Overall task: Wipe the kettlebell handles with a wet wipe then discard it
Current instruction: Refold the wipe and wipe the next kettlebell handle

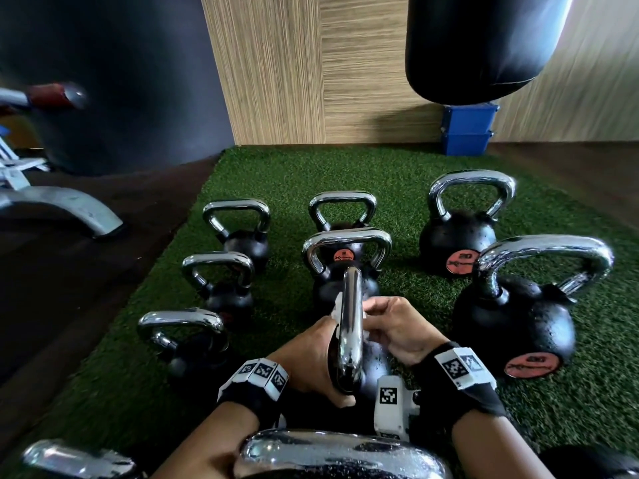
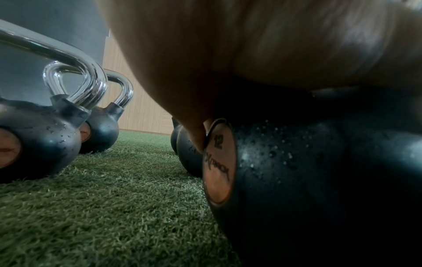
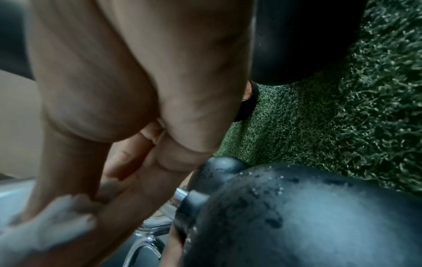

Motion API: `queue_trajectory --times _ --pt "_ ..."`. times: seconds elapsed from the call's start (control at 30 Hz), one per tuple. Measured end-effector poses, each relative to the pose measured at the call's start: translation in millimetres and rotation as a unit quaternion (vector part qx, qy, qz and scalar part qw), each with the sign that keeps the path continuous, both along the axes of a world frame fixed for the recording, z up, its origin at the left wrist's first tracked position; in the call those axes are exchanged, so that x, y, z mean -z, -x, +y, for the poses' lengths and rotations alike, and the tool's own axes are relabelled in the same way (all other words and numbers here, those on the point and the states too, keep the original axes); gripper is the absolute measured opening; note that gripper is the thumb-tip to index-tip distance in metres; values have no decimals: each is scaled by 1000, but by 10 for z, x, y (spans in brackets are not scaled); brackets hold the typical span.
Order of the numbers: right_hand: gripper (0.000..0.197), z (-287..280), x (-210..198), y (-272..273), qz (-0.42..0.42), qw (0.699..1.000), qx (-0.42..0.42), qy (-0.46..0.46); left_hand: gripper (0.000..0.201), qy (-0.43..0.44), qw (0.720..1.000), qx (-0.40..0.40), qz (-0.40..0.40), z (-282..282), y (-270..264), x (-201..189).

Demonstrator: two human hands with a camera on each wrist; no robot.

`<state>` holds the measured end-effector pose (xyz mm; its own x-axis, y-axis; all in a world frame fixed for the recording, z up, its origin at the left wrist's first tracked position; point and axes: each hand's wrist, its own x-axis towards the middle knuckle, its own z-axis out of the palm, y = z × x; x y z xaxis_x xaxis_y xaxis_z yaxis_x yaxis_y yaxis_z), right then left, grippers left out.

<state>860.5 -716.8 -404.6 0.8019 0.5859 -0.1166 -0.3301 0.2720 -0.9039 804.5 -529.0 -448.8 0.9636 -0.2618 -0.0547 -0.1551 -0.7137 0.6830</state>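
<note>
Chrome kettlebell handle (image 1: 350, 326) beaded with droplets, white wet wipe (image 1: 336, 307) behind it

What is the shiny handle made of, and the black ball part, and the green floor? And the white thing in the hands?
Handle: looks like polished chrome-plated metal, mirror-bright with reflections.
Ball part: probably cast iron with a matte black coat; water beads on it.
Green floor: artificial turf, short plastic-looking blades.
White thing: a wet wipe, soft crumpled cloth-like sheet, pinched by the right hand. The left hand grips the handle.

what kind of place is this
Most likely a gym: chrome-handled kettlebells stand on green turf, a black punching bag hangs by the wall, and a bench frame sits off to the side.
</note>
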Motion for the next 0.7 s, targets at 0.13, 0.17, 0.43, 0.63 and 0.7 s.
queue_trajectory --times 0.13,0.17,0.43,0.63,0.7 --pt "10 61 -38 -21 -11 997 73 10 130 10 1000 22 -3 -21 22 -49" --pt "9 81 -56 -40 -13 995 96 7 130 15 999 30 -6 -18 21 -52" --pt "15 99 -109 -155 -134 950 233 158 134 45 998 41 -21 -6 37 -73" --pt "16 135 -137 -223 -163 916 264 254 134 42 998 34 -21 -16 34 -70" --pt "18 155 -160 -220 -168 908 267 274 133 47 998 35 -26 -18 25 -70"
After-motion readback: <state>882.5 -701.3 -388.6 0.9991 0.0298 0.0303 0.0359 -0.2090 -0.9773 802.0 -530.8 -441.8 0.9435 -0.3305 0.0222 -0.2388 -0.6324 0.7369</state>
